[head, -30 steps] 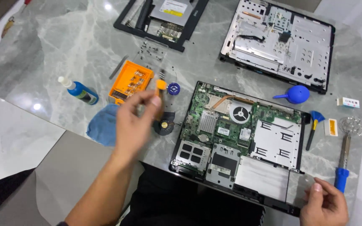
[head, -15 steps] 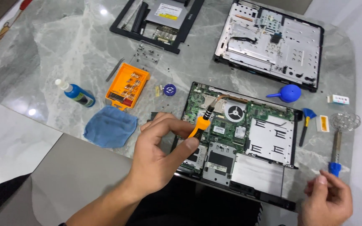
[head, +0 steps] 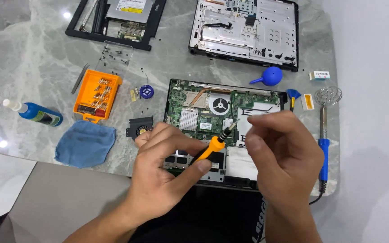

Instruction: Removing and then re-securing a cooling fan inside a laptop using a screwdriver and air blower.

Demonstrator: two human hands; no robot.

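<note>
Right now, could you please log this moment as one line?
left hand: holds orange screwdriver | right hand: pinching at its tip | below: open laptop board

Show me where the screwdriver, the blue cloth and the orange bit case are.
screwdriver (head: 211, 148): head view, on its orange handle.
blue cloth (head: 85, 143): head view, on its middle.
orange bit case (head: 97, 95): head view, on its open tray.

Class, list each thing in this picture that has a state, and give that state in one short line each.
Laptop base: opened, circuit board exposed.
Screwdriver: held in left hand, tip raised toward right hand.
Right hand: fingers pinched at the screwdriver tip.
Orange bit case: open.
Blue bottle: lying on its side.
Small fan: removed, on the table.
Soldering iron: resting in its coil stand.
</note>
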